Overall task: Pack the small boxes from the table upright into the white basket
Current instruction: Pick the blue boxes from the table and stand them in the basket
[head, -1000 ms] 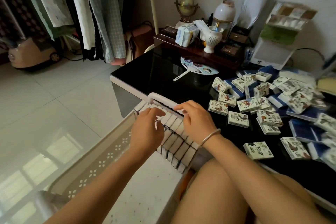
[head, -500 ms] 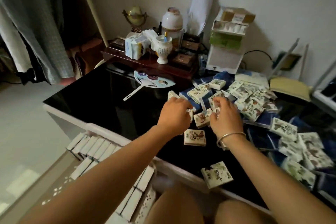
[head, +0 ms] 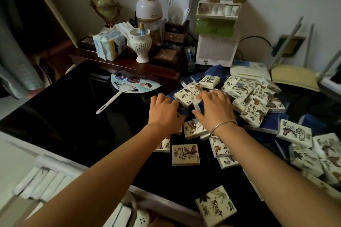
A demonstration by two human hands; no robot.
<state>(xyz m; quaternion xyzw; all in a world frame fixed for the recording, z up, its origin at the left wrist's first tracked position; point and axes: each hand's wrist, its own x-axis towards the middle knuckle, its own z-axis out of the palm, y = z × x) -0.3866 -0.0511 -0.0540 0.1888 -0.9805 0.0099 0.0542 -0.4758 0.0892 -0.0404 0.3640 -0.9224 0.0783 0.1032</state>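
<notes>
Both hands reach out over the black table (head: 73, 116). The left hand (head: 165, 112) lies palm down, fingers spread, over small boxes (head: 247, 96) at the near edge of the heap; whether it grips one I cannot tell. The right hand (head: 215, 108), a silver bangle (head: 223, 125) at its wrist, has thumb and fingers closed around a box standing on edge. More boxes lie flat, scattered to the right. At the lower left the white basket (head: 60, 167) holds boxes packed upright in a row.
</notes>
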